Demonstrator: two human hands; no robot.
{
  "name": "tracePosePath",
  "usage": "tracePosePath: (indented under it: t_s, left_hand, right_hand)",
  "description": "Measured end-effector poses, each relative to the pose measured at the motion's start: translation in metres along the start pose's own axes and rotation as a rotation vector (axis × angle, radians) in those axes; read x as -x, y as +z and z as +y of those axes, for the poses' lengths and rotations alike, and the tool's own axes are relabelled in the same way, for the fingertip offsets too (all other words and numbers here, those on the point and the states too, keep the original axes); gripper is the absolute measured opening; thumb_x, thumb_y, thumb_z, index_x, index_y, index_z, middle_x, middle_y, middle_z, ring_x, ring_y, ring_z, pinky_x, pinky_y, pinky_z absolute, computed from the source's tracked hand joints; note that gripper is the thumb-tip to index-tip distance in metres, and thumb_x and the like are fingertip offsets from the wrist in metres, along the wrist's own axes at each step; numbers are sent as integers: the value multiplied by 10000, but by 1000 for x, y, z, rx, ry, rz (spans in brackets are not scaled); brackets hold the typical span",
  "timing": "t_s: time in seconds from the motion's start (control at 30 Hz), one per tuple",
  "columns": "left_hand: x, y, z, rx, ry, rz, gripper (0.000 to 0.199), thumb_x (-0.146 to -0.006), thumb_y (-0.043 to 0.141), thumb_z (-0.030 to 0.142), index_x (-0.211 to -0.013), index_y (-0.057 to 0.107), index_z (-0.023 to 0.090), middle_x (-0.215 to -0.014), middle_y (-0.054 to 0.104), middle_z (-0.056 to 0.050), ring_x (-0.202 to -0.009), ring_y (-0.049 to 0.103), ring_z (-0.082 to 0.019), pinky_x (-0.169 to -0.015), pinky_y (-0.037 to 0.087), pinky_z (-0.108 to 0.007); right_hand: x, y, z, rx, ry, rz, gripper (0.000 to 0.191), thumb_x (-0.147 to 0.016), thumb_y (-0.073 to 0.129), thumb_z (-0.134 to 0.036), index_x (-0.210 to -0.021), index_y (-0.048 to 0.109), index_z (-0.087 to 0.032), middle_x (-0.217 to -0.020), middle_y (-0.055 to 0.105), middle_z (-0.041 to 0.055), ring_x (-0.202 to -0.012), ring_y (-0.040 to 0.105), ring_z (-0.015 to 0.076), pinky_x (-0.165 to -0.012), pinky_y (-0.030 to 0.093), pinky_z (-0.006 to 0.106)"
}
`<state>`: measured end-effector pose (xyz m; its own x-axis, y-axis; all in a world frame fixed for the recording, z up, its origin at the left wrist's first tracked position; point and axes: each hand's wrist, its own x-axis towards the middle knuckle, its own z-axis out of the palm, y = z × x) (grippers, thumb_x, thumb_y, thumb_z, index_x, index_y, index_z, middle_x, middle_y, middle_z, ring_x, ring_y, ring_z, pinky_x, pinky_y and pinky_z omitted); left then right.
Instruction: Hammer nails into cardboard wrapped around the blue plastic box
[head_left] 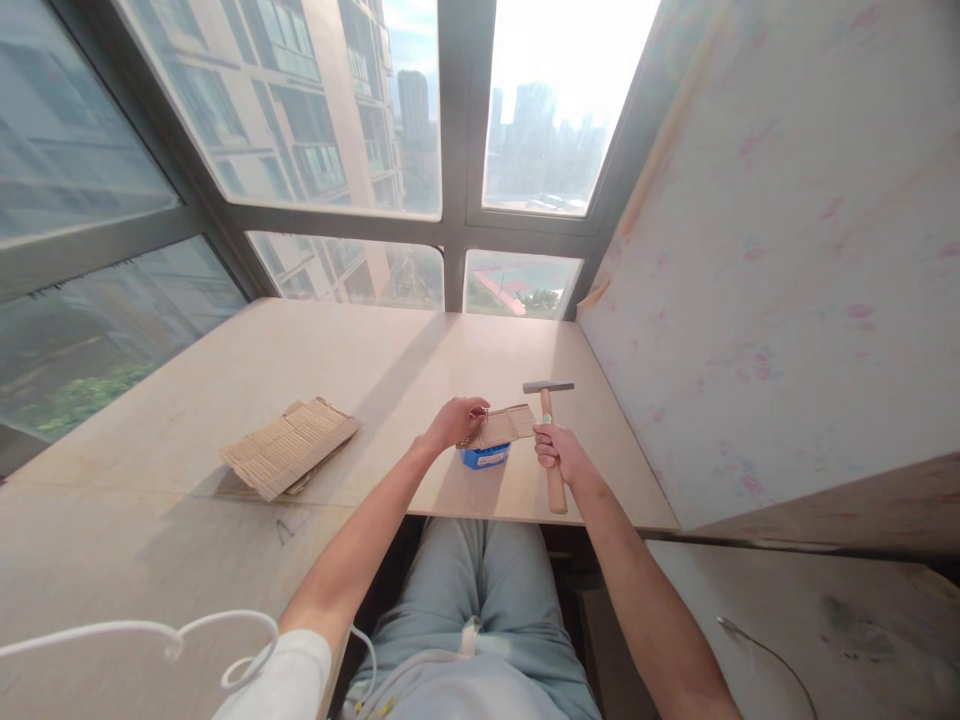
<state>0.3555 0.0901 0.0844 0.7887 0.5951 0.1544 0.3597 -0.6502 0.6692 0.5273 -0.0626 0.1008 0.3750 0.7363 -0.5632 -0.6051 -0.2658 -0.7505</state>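
Note:
My right hand [556, 450] is wrapped round the wooden handle of a hammer [548, 400], whose metal head points up and away from me. Its fingertips lie close to the right end of a small piece of corrugated cardboard [508, 426]. My left hand [460, 421] is at the left end of that cardboard, with its thumb and fingers pinched together. What sits between those fingertips is too small to make out. Under the cardboard stands a blue box [486, 457] with a pale label on its front.
A stack of corrugated cardboard pieces [292, 447] lies on the left of the pale tabletop [390, 350]. Windows stand behind it, and a papered wall [757, 300] borders the right. A white cable [97, 630] hangs at lower left; another cable [772, 650] lies lower right.

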Motion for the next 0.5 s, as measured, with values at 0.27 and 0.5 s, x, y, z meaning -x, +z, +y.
tracePosePath:
  t_s: [0.27,0.5]
  left_hand:
    - [2,1,3,-44,1,14,271,-817,574,174,-1060,695,189,-923,749,-42,-829,687,-167,-808,531,-267]
    - [1,6,-2,-24,3,33,247,-829,575,227,-1041,698,199,-894,747,-30,-815,682,-163,-799,524,-263]
  right_hand:
    - [1,-3,4,3,7,6,309,-819,577,-108,-652,337,-207,-448,314,-112,-303,191,13,-258,150,128]
    - [4,-4,8,36,-38,10,297,-796,589,-122,-641,350,-208,-447,309,-115,-308,191,19,-255,171,135]
